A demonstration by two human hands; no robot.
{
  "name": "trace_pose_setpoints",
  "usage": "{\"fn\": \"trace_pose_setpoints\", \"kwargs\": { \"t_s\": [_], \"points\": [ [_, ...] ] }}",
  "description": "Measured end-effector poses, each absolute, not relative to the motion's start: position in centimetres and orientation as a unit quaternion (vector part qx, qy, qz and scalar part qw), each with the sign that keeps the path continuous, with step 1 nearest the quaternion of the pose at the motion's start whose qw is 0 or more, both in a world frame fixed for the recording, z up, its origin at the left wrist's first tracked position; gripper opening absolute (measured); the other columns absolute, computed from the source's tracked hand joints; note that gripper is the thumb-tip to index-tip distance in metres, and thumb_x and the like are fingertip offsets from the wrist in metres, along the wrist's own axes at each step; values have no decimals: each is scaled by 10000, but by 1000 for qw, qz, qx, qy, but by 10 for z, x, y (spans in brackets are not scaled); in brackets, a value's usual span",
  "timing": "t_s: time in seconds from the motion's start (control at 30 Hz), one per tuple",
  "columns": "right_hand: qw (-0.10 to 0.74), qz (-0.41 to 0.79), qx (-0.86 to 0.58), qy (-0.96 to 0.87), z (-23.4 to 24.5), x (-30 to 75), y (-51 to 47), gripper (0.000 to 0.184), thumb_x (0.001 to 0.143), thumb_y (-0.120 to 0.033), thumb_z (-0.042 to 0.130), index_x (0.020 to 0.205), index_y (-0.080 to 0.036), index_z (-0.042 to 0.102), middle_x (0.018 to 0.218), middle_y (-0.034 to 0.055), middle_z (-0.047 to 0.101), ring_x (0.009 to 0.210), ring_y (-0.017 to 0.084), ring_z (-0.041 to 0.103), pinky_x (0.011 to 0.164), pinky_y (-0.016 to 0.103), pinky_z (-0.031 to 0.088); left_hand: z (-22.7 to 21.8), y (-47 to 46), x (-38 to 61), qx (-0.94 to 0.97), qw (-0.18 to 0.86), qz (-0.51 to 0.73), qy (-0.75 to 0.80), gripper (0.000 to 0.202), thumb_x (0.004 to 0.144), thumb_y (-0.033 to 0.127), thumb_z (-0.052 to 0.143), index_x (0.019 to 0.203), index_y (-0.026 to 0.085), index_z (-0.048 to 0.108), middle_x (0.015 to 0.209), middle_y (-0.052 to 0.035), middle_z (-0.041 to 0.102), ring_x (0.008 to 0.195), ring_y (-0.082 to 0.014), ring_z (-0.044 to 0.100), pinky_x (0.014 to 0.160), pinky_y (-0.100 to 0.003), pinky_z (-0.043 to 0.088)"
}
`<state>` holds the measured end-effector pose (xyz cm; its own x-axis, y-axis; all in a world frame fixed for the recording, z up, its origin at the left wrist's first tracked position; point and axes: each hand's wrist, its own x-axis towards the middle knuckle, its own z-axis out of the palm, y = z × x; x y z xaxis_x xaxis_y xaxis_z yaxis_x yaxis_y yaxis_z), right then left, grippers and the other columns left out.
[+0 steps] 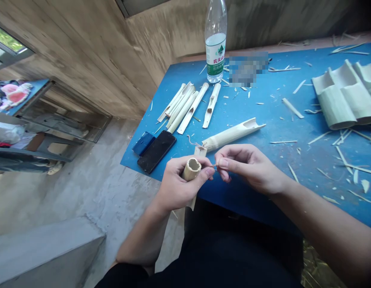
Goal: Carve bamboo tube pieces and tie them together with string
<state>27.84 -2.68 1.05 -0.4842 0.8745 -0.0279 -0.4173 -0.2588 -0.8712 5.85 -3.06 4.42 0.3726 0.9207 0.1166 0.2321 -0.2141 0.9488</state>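
Observation:
My left hand (pixel 176 182) is wrapped round a short pale bamboo tube (pixel 190 173), its hollow end facing up. The left thumb and forefinger also meet one end of a thin brown strand (pixel 214 165). Its other end is pinched between the thumb and fingers of my right hand (pixel 242 162). Whether the strand is string or wire I cannot make out. Just beyond the hands, a small flat bamboo piece (pixel 200 151) has thin reddish string (pixel 193 142) at its top. Beside it lies a longer bamboo tube (pixel 233 134) with a scooped-out end.
On the blue table (pixel 257 184) lie several slim cut bamboo pieces (pixel 185 108), a black phone (pixel 157 151) and a blue case (pixel 144 143). A water bottle (pixel 216 48) stands at the back. Wide bamboo sections (pixel 335 100) and scattered shavings (pixel 350 160) are at right.

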Motion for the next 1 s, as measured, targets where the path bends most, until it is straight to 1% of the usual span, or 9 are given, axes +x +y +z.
{"fn": "trace_pose_setpoints", "kwargs": {
  "t_s": [0.13, 0.2, 0.27, 0.33, 0.43, 0.53, 0.73, 0.87, 1.0],
  "points": [
    [438, 741, -276, -427, 11, 275, -27, 293, 967, -437, 873, 905, -179, 748, 732, -3, 694, 619, 119, 603, 608, 242, 538, 44, -31, 61, 699, 433, 372, 431, 65, 977, 247, 817, 928, 205, 809, 786, -21, 809, 697, -183, 753, 662, -312, 620],
    [441, 716, -307, -446, 13, 274, -27, 335, 955, -478, 878, 893, -177, 744, 724, 2, 689, 611, 123, 591, 607, 253, 529, 43, -31, 61, 723, 385, 378, 431, 59, 964, 230, 823, 1019, 210, 821, 930, -48, 849, 817, -211, 790, 769, -344, 654],
    [452, 685, -341, -458, 13, 273, -27, 360, 935, -500, 894, 880, -174, 752, 700, 2, 679, 606, 121, 577, 596, 248, 505, 43, -31, 61, 749, 328, 391, 423, 204, 953, 195, 822, 1156, 219, 815, 1104, -76, 851, 979, -238, 802, 922, -386, 658],
    [456, 669, -361, -462, 13, 273, -27, 363, 911, -502, 917, 875, -170, 773, 677, 2, 674, 600, 119, 576, 583, 242, 484, 44, -31, 61, 765, 276, 404, 419, 255, 953, 166, 810, 1201, 226, 811, 1165, -86, 825, 1062, -244, 784, 999, -408, 641],
    [450, 672, -365, -461, 13, 274, -27, 356, 903, -501, 924, 876, -169, 798, 654, 5, 677, 589, 123, 582, 570, 244, 470, 44, -30, 63, 774, 235, 412, 419, 158, 964, 152, 794, 1097, 229, 830, 1104, -75, 799, 1058, -235, 769, 994, -400, 637],
    [449, 675, -363, -459, 13, 276, -26, 353, 914, -500, 914, 850, -174, 795, 642, 6, 680, 578, 121, 575, 567, 249, 458, 44, -29, 64, 782, 257, 399, 405, 117, 981, 132, 768, 1043, 218, 817, 1038, -62, 810, 1011, -223, 773, 970, -380, 631],
    [442, 681, -364, -456, 14, 276, -25, 360, 930, -511, 893, 856, -171, 802, 619, 0, 659, 566, 123, 565, 560, 256, 465, 44, -29, 65, 771, 281, 386, 421, 56, 976, 155, 767, 964, 205, 789, 912, -29, 818, 819, -186, 759, 813, -324, 624],
    [453, 689, -354, -441, 12, 273, -27, 326, 844, -452, 976, 925, -185, 807, 717, -8, 692, 599, 116, 582, 560, 242, 490, 43, -31, 64, 757, 285, 390, 440, 38, 965, 185, 784, 936, 208, 793, 871, -17, 815, 759, -175, 746, 768, -310, 622],
    [447, 686, -356, -451, 10, 270, -29, 371, 759, -402, 1039, 966, -182, 823, 767, 13, 755, 653, 138, 638, 583, 245, 523, 42, -32, 64, 748, 282, 395, 453, 42, 962, 190, 786, 928, 209, 799, 871, -15, 819, 756, -172, 744, 768, -306, 620]
  ]
}}
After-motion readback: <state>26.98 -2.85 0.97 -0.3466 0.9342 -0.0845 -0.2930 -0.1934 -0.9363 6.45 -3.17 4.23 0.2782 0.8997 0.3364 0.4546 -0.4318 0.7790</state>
